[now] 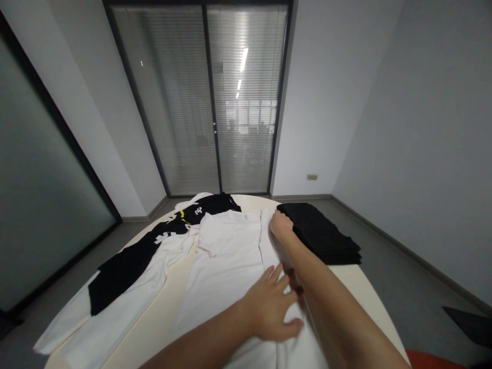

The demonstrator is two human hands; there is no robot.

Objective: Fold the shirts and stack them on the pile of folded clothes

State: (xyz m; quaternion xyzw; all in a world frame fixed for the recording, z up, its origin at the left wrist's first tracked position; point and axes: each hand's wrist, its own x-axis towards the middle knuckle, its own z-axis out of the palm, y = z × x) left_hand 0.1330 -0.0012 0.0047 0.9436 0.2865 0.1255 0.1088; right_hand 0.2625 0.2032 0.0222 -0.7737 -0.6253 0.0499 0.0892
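Note:
A white T-shirt [230,256] lies spread on the pale table, its right side folded inward as a long strip. My left hand [271,305] rests on the lower part of that strip, fingers spread and stretched out. Farther up, my right hand [282,225] is closed at the shirt's upper right edge by the shoulder. Its fingertips are turned away, but the white cloth meets them. Just right of this hand sits a stack of folded black clothes [323,230].
Left of the shirt lie a black garment [130,266] with white and yellow print and more white clothing [142,287]. The round table's edge [384,312] curves on the right. Behind stand glass doors with blinds [246,143]. Something red [430,360] shows at bottom right.

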